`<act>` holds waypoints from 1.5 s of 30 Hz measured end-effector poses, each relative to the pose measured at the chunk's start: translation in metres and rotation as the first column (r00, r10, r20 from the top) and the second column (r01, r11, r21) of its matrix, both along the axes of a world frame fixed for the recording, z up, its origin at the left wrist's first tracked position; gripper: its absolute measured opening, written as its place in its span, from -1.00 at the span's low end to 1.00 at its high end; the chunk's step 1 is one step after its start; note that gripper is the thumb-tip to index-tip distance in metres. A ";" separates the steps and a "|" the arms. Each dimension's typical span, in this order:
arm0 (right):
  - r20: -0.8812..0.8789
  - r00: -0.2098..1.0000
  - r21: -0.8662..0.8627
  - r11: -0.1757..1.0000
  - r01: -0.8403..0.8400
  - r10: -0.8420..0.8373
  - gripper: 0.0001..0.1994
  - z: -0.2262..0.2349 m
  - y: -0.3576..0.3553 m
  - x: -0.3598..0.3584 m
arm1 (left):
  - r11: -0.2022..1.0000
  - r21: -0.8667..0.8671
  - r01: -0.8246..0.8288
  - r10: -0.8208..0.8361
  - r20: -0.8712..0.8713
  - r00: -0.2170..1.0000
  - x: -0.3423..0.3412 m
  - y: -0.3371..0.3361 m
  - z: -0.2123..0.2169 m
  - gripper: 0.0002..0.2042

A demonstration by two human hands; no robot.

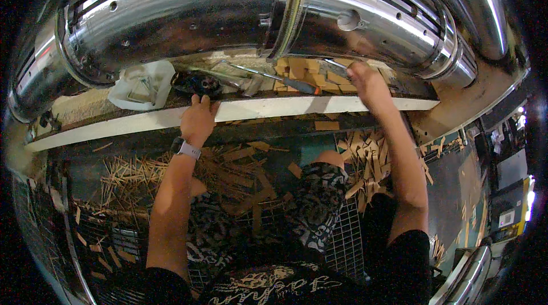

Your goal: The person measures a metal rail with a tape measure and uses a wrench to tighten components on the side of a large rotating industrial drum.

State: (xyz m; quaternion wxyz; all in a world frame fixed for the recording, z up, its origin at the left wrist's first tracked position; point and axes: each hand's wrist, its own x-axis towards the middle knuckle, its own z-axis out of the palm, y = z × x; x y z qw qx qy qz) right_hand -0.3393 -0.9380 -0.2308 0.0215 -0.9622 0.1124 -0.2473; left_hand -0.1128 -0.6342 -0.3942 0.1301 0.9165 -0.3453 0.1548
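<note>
My right hand is closed round a slim silver metal tool; its shaft points left under the big metal cylinder, and its end is too small to make out. My left hand lies with fingers stretched over the white beam, fingertips near a dark, shiny object of unclear kind. Between the hands a tool with a long metal shaft and a grey and orange handle rests on the ledge, beside cardboard scraps. A white plastic container with small metal parts stands left of the dark object.
The polished cylinder spans the view above the ledge, with holes, slots and a ring band. Cardboard strips litter the floor below, around my legs and a metal grating. Another metal roller is at the far right.
</note>
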 end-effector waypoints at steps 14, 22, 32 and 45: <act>0.627 0.757 0.750 -0.123 -0.650 -0.183 -0.69 -0.069 0.132 0.071 | 0.995 0.096 0.015 -0.007 -0.085 0.996 0.001 0.000 0.010 -0.57; 0.338 0.940 0.744 0.623 -0.241 -0.040 -0.71 -0.072 0.080 -0.004 | 0.998 -0.035 0.051 -0.049 0.053 0.997 -0.005 0.002 0.002 -0.66; 0.424 0.878 0.731 0.488 -0.477 0.222 -0.75 -0.024 0.054 -0.030 | 0.999 -0.037 0.013 -0.013 -0.005 1.000 -0.004 0.009 0.008 -0.71; 0.707 0.675 0.391 0.678 -0.623 0.213 -0.87 0.002 0.069 0.007 | 0.999 -0.035 0.006 -0.008 -0.073 0.997 -0.009 0.008 0.015 -0.67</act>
